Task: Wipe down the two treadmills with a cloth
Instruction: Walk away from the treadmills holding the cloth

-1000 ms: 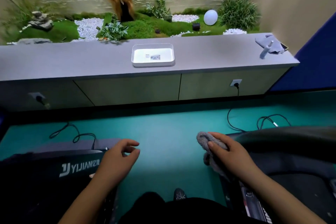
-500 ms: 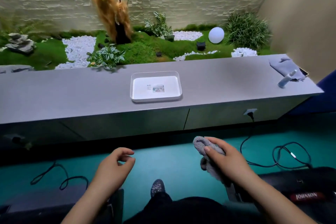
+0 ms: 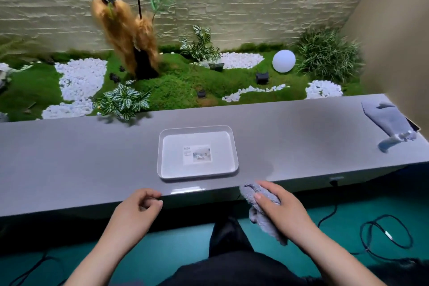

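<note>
**Cloth in hand at the counter, treadmills out of frame**

My right hand (image 3: 285,211) grips the grey cloth (image 3: 249,190), bunched in curled fingers just at the front edge of the grey counter (image 3: 92,158), with a tail of it hanging below the palm. My left hand (image 3: 134,211) is empty, fingers loosely curled, hovering beside the same edge. Neither treadmill shows in this view, so I cannot judge how much wiping is done. I read this as a stop at the counter, either to drop the cloth in the white tray (image 3: 220,153) just ahead or to fetch the spray bottle (image 3: 392,141) lying by a second cloth (image 3: 387,118) at the far right end; I cannot tell which. To do it well I'd gather the loose tail so it doesn't drag, use the free left hand for the bottle, and mind the cables (image 3: 361,231) looping on the floor to my right when I turn to the machines
</note>
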`<state>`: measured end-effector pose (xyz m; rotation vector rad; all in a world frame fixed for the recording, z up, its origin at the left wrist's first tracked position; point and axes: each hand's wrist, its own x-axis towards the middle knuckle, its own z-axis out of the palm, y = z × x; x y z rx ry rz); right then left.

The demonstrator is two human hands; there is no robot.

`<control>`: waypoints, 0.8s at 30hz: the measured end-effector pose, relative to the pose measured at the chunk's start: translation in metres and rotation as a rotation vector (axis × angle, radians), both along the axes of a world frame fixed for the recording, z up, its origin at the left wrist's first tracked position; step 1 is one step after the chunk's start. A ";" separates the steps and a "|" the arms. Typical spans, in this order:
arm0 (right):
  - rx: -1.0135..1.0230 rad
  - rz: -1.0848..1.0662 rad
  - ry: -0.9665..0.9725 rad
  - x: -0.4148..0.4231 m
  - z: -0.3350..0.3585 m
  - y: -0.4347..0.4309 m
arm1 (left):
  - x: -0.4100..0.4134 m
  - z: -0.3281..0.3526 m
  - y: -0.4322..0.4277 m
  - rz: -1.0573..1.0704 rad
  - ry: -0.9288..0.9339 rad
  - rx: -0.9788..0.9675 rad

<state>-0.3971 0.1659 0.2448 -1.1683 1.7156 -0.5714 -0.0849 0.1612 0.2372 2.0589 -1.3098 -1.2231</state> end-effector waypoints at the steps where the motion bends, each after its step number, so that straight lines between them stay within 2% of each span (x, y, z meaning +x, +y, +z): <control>1: 0.007 0.014 -0.002 -0.001 -0.003 -0.022 | -0.001 -0.004 -0.017 0.009 -0.005 0.005; 8: 0.045 0.092 -0.030 0.000 -0.019 -0.166 | -0.009 -0.025 -0.123 0.061 -0.058 0.081; 12: 0.072 0.106 -0.050 0.014 -0.042 -0.221 | -0.004 -0.051 -0.177 0.094 -0.077 0.108; 16: 0.087 0.101 -0.039 0.038 -0.076 -0.254 | 0.005 -0.097 -0.221 0.109 -0.105 0.124; 20: 0.068 0.212 -0.091 0.075 -0.115 -0.286 | 0.018 -0.166 -0.253 0.127 -0.185 0.154; 24: -0.039 0.311 0.141 0.103 -0.214 -0.300 | 0.036 -0.236 -0.267 0.088 -0.265 0.185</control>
